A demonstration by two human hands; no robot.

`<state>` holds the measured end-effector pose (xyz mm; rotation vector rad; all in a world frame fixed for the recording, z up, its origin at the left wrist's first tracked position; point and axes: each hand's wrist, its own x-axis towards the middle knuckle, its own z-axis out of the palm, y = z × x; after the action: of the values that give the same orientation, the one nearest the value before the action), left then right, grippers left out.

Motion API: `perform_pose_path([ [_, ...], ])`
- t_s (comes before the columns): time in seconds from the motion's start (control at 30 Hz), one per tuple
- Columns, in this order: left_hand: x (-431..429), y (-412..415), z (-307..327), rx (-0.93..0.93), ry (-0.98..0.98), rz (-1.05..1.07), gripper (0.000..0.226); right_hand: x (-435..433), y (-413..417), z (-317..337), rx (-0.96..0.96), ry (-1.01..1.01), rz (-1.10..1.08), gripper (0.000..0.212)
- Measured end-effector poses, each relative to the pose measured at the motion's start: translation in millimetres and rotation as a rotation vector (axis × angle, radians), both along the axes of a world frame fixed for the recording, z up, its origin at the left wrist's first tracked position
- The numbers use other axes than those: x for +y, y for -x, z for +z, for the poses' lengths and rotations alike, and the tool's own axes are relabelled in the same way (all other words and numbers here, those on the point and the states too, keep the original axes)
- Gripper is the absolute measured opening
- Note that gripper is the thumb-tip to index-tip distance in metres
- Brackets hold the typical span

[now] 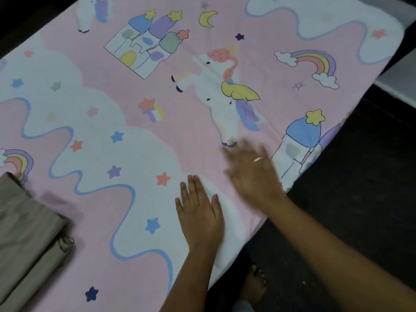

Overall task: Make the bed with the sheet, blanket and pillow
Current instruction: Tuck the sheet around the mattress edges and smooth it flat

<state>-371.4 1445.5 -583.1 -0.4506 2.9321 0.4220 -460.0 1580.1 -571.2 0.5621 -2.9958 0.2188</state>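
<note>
A pink sheet (180, 122) printed with unicorns, castles, rainbows and stars lies spread flat over the bed. My left hand (199, 212) rests palm down on it near the bed's near edge, fingers straight and together. My right hand (252, 170) is blurred with motion, fingers spread flat over the sheet just right of the left hand, a ring on one finger. A folded grey-brown cloth (24, 242), perhaps the blanket or a pillow cover, lies on the sheet at the lower left. No pillow is in view.
The bed's right edge runs diagonally from the upper right to the bottom middle. Beyond it is dark floor (360, 176), where my bare foot (254, 284) stands close to the bed. A pale ledge (398, 82) shows at the right.
</note>
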Motion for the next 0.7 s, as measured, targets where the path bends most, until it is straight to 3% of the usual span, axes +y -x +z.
perform_pose_path([
  [0.07,1,1,-1,0.008,0.01,-0.035,0.059,-11,-35,-4,-0.072,-0.035,0.256,0.05],
  [0.13,2,1,-1,0.022,0.026,-0.07,0.059,13,-31,-10,-0.139,-0.046,0.29,0.049],
  [0.33,16,9,2,0.025,0.031,-0.171,0.06,133,50,0,-0.219,-0.139,-0.156,0.052],
  [0.43,30,18,5,0.019,0.02,-0.197,0.064,140,69,11,-0.273,-0.182,-0.355,0.052],
  [0.57,50,29,3,0.015,0.016,-0.205,0.063,77,36,3,-0.164,-0.217,-0.079,0.057],
  [0.7,54,32,1,-0.012,0.019,-0.21,0.062,62,-1,-4,-0.289,-0.16,0.218,0.053],
])
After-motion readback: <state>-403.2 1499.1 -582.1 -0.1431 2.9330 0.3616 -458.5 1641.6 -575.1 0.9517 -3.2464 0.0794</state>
